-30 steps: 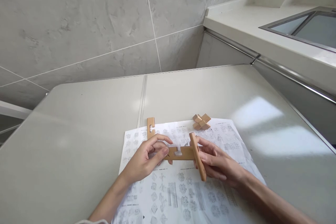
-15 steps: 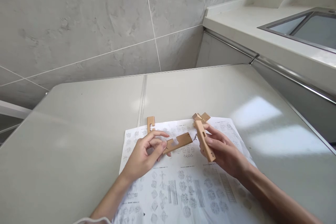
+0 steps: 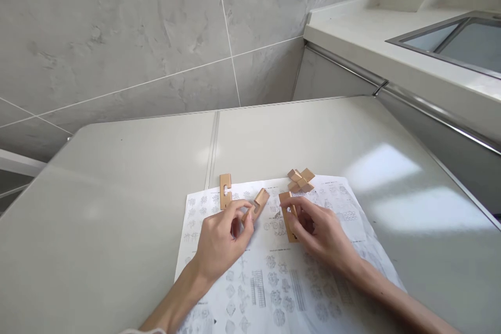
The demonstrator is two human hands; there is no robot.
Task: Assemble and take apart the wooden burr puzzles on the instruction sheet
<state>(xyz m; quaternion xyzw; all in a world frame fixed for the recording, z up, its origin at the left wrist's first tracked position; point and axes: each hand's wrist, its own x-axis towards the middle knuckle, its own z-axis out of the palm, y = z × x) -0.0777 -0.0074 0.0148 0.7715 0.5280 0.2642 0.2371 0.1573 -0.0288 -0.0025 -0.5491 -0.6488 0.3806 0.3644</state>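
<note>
Between thumb and fingertips, my left hand (image 3: 225,237) pinches a notched wooden puzzle piece (image 3: 261,199), tilted up to the right. My right hand (image 3: 323,227) has its thumb and fingers on a flat wooden piece with a slot (image 3: 287,227), over the printed sheet (image 3: 250,271). Dark marks show near that piece's lower end. A third wooden piece (image 3: 225,199), with a hole and a side notch, lies at the sheet's upper left, just beyond my left fingers. Past my right hand sits a cross-shaped wooden puzzle (image 3: 301,180) of interlocked pieces.
The sheet carries many small line drawings and lies on a pale glossy table (image 3: 117,209) with a seam. Behind stands a grey tiled wall (image 3: 136,26). To the right is a higher white counter (image 3: 352,36) with a metal-framed sink (image 3: 462,42).
My right hand has lowered its piece and turned it flatter, uncovering the cross-shaped puzzle. My left hand has tilted its piece more upright and drawn it left, so the two pieces are farther apart.
</note>
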